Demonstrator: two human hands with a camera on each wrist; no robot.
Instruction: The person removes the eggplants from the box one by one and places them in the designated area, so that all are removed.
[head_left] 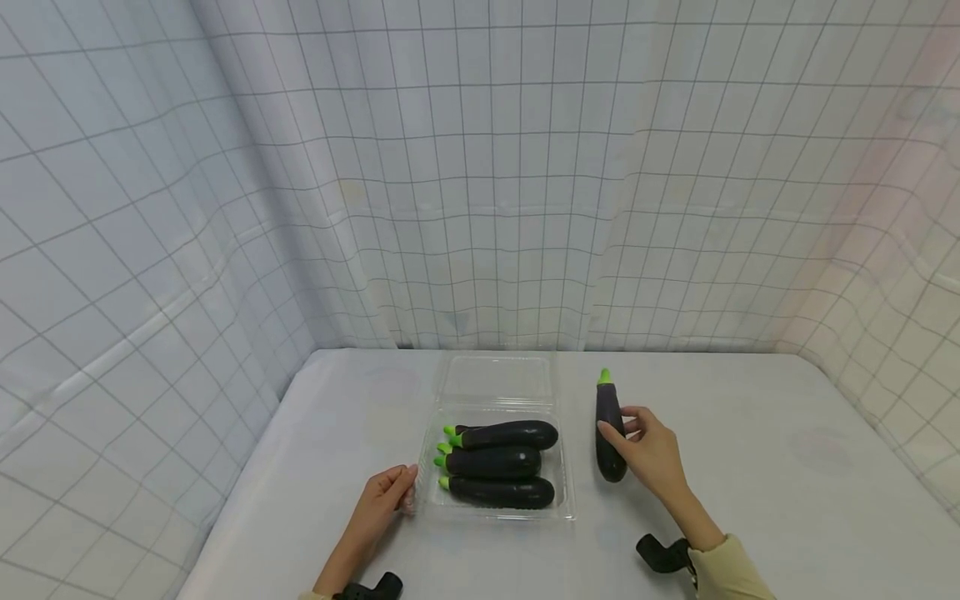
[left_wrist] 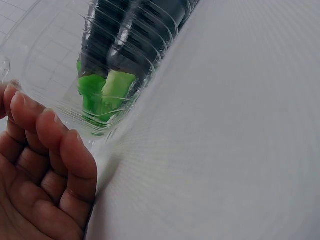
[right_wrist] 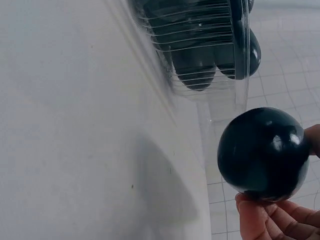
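My right hand [head_left: 651, 450] grips a dark eggplant [head_left: 609, 417] between thumb and fingers, to the right of a clear plastic container [head_left: 567, 492]. Its green stem end points toward the back. From the right wrist view, the rounded end of this eggplant [right_wrist: 262, 152] faces the camera, raised off the table. At the container's left edge, my left hand [head_left: 381, 497] pinches the rim; its curled fingers [left_wrist: 75, 160] show in the left wrist view, the thumb hidden. Several eggplants [head_left: 498, 462] lie inside, stems to the left, some partly stacked.
The container's clear lid [head_left: 497, 379] lies open toward the back. A white-covered table [head_left: 750, 467] carries everything. Behind it and along the sides hangs a white curtain [head_left: 517, 167] with a dark grid.
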